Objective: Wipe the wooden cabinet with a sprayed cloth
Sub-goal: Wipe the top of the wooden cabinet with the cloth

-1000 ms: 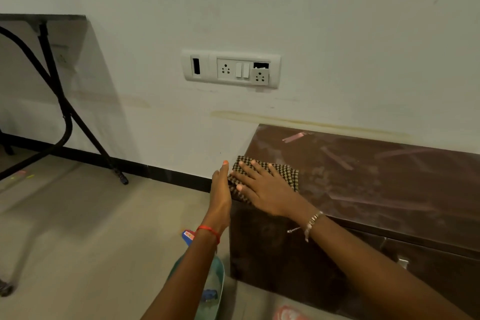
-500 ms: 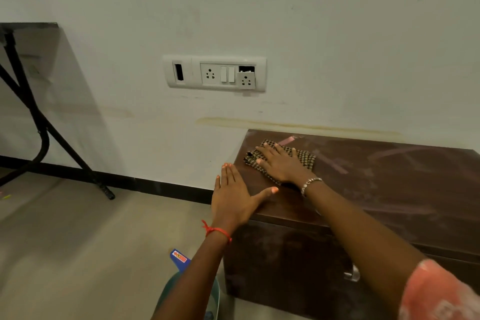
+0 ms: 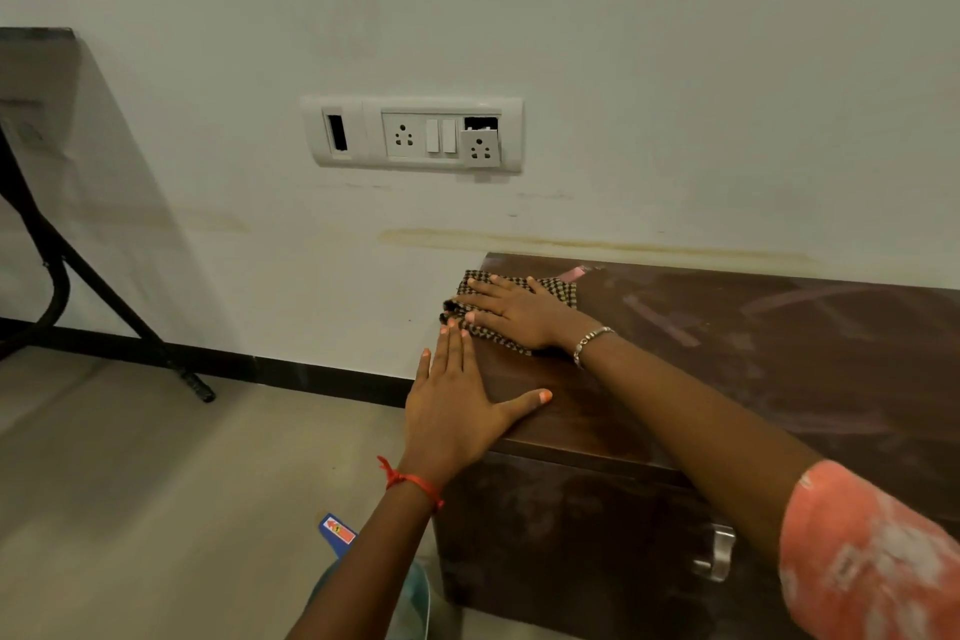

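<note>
Dim even indoor light, soft shadow at left, wide-angle edge bending

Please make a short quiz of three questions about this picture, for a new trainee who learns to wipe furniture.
1. Which hand presses the checked cloth on the cabinet?
2. True or false: the left hand holds a spray bottle.
3. The cloth lies at which corner of the cabinet top: a) far left, b) near right, c) near left?

Key:
1. The right hand, laid flat on the cloth.
2. False; it rests open and empty at the cabinet's left edge.
3. a
</note>
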